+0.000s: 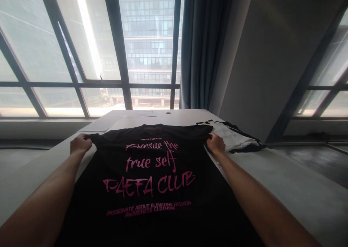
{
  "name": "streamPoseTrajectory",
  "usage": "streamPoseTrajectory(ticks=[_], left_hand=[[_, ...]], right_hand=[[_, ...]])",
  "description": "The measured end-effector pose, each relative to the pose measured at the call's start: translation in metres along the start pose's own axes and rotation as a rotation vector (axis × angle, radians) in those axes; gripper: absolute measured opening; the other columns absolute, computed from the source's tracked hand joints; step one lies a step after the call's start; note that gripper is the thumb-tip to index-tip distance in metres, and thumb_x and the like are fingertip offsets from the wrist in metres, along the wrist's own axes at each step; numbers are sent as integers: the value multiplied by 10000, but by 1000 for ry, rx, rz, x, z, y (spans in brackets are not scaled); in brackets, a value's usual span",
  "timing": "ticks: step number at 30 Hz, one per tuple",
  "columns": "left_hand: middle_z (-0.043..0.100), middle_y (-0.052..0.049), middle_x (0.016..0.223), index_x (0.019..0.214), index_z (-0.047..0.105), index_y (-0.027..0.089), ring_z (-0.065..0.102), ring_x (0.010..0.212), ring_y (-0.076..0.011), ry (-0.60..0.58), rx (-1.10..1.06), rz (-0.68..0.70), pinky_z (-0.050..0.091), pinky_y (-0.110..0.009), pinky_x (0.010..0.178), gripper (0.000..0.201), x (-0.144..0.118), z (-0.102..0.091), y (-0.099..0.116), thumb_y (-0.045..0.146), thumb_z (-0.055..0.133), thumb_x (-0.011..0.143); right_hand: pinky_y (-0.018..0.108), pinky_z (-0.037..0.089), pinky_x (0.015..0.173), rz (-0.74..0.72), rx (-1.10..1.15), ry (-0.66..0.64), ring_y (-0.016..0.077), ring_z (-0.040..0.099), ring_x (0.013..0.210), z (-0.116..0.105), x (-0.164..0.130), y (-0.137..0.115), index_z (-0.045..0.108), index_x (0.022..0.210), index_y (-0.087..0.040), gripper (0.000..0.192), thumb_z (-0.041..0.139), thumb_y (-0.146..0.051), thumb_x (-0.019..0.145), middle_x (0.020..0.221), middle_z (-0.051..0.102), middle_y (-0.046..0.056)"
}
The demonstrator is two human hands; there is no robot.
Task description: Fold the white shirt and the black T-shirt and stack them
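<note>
A black T-shirt with pink lettering lies spread flat on a white table, its printed side up. My left hand grips the shirt's far left corner. At the far right corner, my right hand pinches the fabric. Both arms reach forward along the shirt's two sides.
A folded white and black garment lies on the table just right of my right hand. Papers lie at the table's far end. Large windows and a blue-grey curtain stand behind the table.
</note>
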State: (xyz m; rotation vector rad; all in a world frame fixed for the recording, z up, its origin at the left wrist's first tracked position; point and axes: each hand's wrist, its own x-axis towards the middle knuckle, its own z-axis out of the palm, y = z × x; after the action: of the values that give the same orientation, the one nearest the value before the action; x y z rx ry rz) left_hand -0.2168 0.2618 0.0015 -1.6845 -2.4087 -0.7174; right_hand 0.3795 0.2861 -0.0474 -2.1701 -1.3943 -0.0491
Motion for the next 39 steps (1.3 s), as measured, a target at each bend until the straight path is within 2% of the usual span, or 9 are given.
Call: streamPoseTrajectory(ticks=[4,9,11,14,16,23,28,35,39], left_hand=[[720,-59,1060,1076,669,101,644,977,-200,135,-99,44,507,-304,896,342,18,1,37,242,535,794],[692,-92,1143,1031,699,93,614,1085,-236,96,-96,373,454,-343,1013,334,17,14,111,161,505,768],[631,-82,1286,1015,701,142,567,1196,-230,18,-121,627,428,-337,1062,322,2,29,142,137,489,773],[471,-84,1475,1207,638,169,409,1369,-246,-203,-87,990,337,-367,1143,495,-28,57,175,92,536,728],[429,-75,1508,1284,594,201,342,1411,-259,-272,-49,1078,291,-411,1166,555,-44,71,183,104,555,739],[575,-130,1304,1257,619,198,536,1192,-325,-239,41,812,440,-428,992,573,-47,69,169,550,602,805],[647,-102,1110,994,702,208,623,1023,-279,-285,100,726,489,-354,810,313,-52,67,170,400,476,894],[678,-122,1045,996,642,160,645,942,-263,-48,-155,516,478,-345,777,338,-50,65,197,351,369,940],[707,-102,999,961,677,189,657,914,-269,-216,-109,558,481,-336,738,339,-49,69,198,462,491,883]], right_hand=[[306,471,806,9,31,6,280,607,1097,2,3,5,624,1285,-239,435,447,-301,893,1190,665,111],[316,474,836,1,85,-26,277,606,1101,2,3,6,630,1275,-251,440,466,-285,869,1176,673,89],[319,475,852,-4,101,-38,275,606,1100,1,2,5,636,1267,-252,439,481,-291,858,1184,672,83],[320,475,873,-21,110,-55,273,602,1108,-1,-1,4,648,1251,-258,434,508,-300,842,1197,668,73],[323,472,887,-37,100,-65,273,598,1117,-2,-2,3,649,1253,-258,439,518,-303,837,1199,667,73],[338,472,886,-84,48,-98,284,613,1095,-3,-4,1,646,1246,-251,430,542,-350,840,1179,675,86],[338,471,866,-102,42,-107,287,619,1079,-1,-3,2,644,1240,-251,430,545,-386,844,1162,681,90],[333,470,860,-127,39,-102,283,622,1073,1,-2,4,639,1239,-247,431,540,-386,844,1166,680,88],[324,467,865,-123,41,-110,280,617,1084,0,-2,5,641,1241,-245,433,546,-390,844,1176,676,91]])
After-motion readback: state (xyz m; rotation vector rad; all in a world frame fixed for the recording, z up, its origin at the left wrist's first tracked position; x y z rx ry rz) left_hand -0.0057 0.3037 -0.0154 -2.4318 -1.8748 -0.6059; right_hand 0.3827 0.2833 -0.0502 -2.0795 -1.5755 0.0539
